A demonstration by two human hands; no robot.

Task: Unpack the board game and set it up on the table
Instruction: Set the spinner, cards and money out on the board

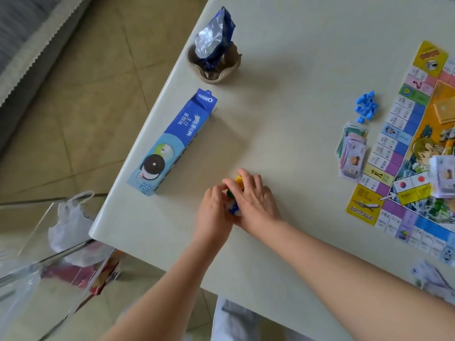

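working close together near the left front part of the desk (283, 94), both hands meet over a clump of small coloured pieces (238, 181). yellow shows at the top of the clump, green in the middle, blue at the bottom between the two palms. left hand (216, 207): fingers curled in, pinching the pieces from the left side. right hand (256, 203): arched over them, fingers bent down round the clump, knuckles up. how many pieces are held cannot be told; the hands cover most of them.

game board (403, 134) lies flat along the right edge of the desk, partly out of view, well apart from the hands. just left of the board: a heap of blue plastic houses (366, 105), and below that a loose stack of play money (352, 153). a second money stack (443, 173) sits on the board itself. blurred pale papers (433, 276) lie at the lower right.

blue biscuit box (172, 143) lies on its side along the left edge of the desk, near the hands but not touching. beyond it, a brown bowl (229, 72) with a torn blue foil bag (214, 38) standing in it.

beside the desk on the left, lower down: a white plastic bag (71, 217).
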